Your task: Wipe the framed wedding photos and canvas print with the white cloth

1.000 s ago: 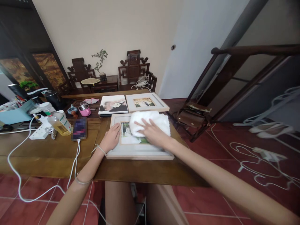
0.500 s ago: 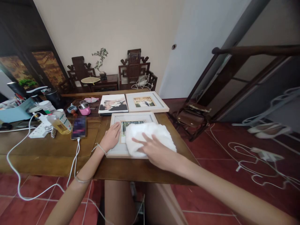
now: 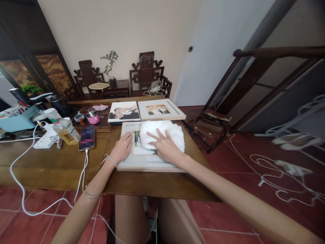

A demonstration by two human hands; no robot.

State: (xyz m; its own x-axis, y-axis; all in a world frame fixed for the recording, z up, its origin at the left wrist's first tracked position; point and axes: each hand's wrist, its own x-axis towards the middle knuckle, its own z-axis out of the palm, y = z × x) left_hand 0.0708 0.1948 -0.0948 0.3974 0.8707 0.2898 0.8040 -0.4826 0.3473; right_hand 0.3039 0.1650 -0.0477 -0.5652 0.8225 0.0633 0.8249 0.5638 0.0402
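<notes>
A white-framed photo (image 3: 142, 162) lies flat near the front edge of the wooden table (image 3: 63, 162). My left hand (image 3: 123, 147) rests flat on the frame's left side, fingers stretched out. My right hand (image 3: 165, 147) presses flat on a fluffy white cloth (image 3: 162, 130) that covers the upper right part of the picture glass. Part of the photo shows between the two hands.
Behind lie a second white-framed photo (image 3: 162, 110) and a photo book (image 3: 124, 112). To the left are a phone (image 3: 87, 137) on a white cable, an oil bottle (image 3: 66, 133), a power strip (image 3: 44, 140) and a pink cup (image 3: 92, 117). Carved chairs stand by the wall; cables lie on the red floor.
My right hand slid the cloth down toward the frame's near edge, then back up to its upper right. My left hand stayed on the frame's left side.
</notes>
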